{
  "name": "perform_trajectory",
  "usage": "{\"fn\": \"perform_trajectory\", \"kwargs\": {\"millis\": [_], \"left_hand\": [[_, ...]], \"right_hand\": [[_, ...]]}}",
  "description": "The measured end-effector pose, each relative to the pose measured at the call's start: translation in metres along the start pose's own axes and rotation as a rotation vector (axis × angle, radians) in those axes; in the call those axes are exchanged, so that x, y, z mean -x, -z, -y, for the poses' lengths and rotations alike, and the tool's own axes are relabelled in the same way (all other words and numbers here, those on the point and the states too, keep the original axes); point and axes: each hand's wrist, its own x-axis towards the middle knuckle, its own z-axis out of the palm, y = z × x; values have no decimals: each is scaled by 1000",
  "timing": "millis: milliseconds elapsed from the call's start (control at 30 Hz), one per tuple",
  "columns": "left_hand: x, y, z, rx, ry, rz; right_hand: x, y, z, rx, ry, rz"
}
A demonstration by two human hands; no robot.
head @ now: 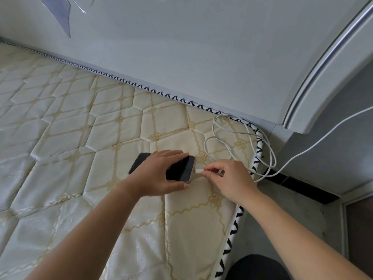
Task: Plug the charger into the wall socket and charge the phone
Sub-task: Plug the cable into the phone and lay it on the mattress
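A black phone [180, 168] in a pale case lies screen up on the quilted mattress [80, 138] near its right corner. My left hand [159, 174] lies across the phone's middle and grips its edges. My right hand [228, 175] pinches the white plug [199, 171] of the charging cable, and the plug's tip meets the phone's right end. The white cable [248, 136] lies in loose loops on the mattress corner, then runs off up to the right across the wall. Neither the charger block nor the wall socket is in view.
A white headboard [181, 47] stands along the mattress's far edge. The black-and-white piped mattress edge [232, 239] runs down the right, with grey floor [292, 215] beyond it. A dark skirting strip [302, 188] lies at the wall's foot. A dark knee [256, 267] shows at the bottom.
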Motion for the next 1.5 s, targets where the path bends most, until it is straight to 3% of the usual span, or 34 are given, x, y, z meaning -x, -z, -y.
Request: {"fn": "perform_trajectory", "kwargs": {"millis": [333,900,1167,1267,1400,1500], "left_hand": [[-1,-6,4,-10,1,4],[-6,-23,2,-58,-7,-73],[-4,-12,6,-132,-5,26],[18,-5,18,-127,101,-73],[64,-1,44,28,474,-327],[78,-12,48,71,683,-340]], "right_hand": [[0,1,0,-60,-7,-35],[-7,-2,-1,99,65,71],[4,-1,-6,180,89,99],[4,-4,-2,156,110,70],[-4,-17,14,123,93,155],[-13,-34,26,268,95,226]]}}
